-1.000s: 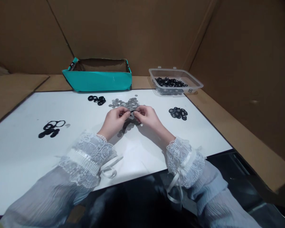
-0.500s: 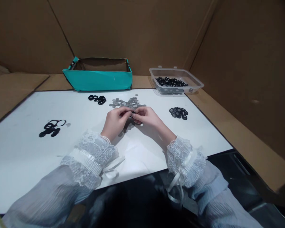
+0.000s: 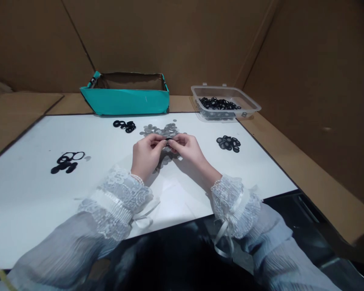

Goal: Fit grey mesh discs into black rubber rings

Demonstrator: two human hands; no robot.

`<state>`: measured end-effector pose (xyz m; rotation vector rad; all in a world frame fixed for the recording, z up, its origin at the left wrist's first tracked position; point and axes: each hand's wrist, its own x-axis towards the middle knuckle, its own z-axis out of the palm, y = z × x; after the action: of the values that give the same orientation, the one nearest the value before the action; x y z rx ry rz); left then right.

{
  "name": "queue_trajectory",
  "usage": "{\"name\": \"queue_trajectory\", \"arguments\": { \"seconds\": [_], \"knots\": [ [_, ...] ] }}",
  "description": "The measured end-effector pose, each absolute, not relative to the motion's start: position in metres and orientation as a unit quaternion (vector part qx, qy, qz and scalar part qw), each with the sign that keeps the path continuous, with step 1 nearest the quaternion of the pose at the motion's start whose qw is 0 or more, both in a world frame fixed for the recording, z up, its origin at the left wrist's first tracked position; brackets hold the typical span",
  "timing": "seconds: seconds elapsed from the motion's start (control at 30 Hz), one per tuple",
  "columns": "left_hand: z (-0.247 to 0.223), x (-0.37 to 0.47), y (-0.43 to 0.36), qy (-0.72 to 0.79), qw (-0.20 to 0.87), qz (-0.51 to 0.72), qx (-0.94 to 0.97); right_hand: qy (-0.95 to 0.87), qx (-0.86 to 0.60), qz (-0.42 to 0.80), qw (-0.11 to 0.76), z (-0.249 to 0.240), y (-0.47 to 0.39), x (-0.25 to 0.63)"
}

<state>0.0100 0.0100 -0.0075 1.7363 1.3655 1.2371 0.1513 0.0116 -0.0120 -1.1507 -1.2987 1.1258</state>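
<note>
Between my two hands, over the middle of the white board, is a small black ring. My left hand pinches its left side with thumb and fingers. On its right side my right hand pinches it too. Grey discs lie in a loose pile just behind and beneath the fingers. Whether a disc sits inside the held ring is too small to tell.
Black rings lie at the back, with more black pieces at the left. Rings with grey centres are heaped at the right. Behind stand a teal box and a clear tub holding black rings.
The black ring now shows more clearly between my fingertips. My hands have shifted slightly and my thumbs are a little farther apart.
</note>
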Motion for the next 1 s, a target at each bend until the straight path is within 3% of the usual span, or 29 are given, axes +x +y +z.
{"name": "queue_trajectory", "arguments": {
  "seconds": [0.1,0.2,0.67,0.87,1.0],
  "knots": [
    [-0.004,0.009,0.006,0.489,0.218,0.451,0.714,-0.568,-0.463,0.505,0.457,-0.010,0.013,0.155],
    [-0.003,0.007,0.008,0.457,0.210,0.422,0.754,-0.588,-0.457,0.511,0.429,-0.010,0.014,0.160],
    [-0.001,0.003,0.016,0.486,0.389,0.398,0.674,-0.645,-0.494,0.401,0.423,-0.011,0.014,0.164],
    [-0.005,0.002,0.017,0.488,0.366,0.404,0.682,-0.606,-0.495,0.400,0.478,-0.013,0.012,0.159],
    [-0.004,0.006,0.011,0.505,0.296,0.428,0.689,-0.571,-0.493,0.435,0.493,-0.012,0.012,0.156]
  ]
}}
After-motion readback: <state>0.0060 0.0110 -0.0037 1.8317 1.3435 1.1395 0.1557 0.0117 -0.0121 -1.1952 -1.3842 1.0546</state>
